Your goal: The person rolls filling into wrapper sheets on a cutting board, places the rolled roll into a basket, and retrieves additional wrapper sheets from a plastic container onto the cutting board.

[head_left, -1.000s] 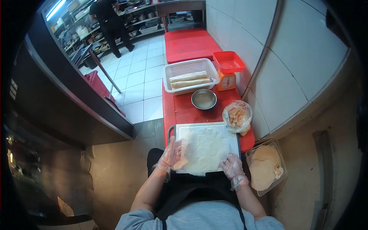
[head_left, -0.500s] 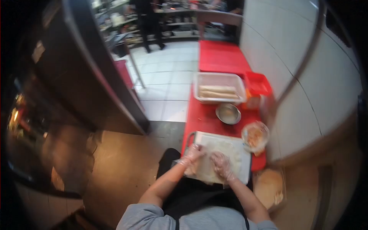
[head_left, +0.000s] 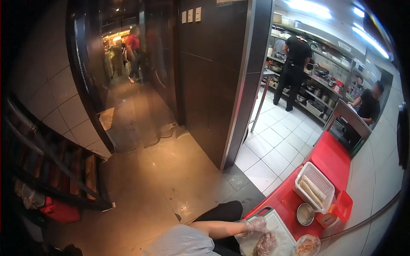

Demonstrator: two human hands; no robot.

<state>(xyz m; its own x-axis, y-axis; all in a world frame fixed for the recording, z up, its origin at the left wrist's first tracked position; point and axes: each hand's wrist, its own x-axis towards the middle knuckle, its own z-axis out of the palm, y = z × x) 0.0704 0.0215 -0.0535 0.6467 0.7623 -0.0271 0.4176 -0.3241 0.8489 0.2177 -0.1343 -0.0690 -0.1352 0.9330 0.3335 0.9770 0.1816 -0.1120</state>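
Note:
My left hand [head_left: 256,224], in a clear plastic glove, lies over the upper left part of the white board [head_left: 285,228], near its handle. My right hand [head_left: 265,244], also gloved, is lower down over the pale flat sheet [head_left: 247,245] on that board. Its fingers are too unclear to read, and its forearm is out of view. A metal bowl [head_left: 305,214] stands beyond the board. The bag of shredded filling [head_left: 307,246] sits to the right of the board, at the bottom edge of the view.
On the red table [head_left: 326,158] are a white basket [head_left: 304,170] with pale rolls [head_left: 311,192] and an orange scale [head_left: 326,219] with a red tray [head_left: 343,207]. People stand in the kitchen and the corridor. Stairs [head_left: 77,170] are at the left.
The view has swung left and up, so the table now sits at the lower right. Earlier both hands were at the sheet's sides; the right hand has since moved inward over it.

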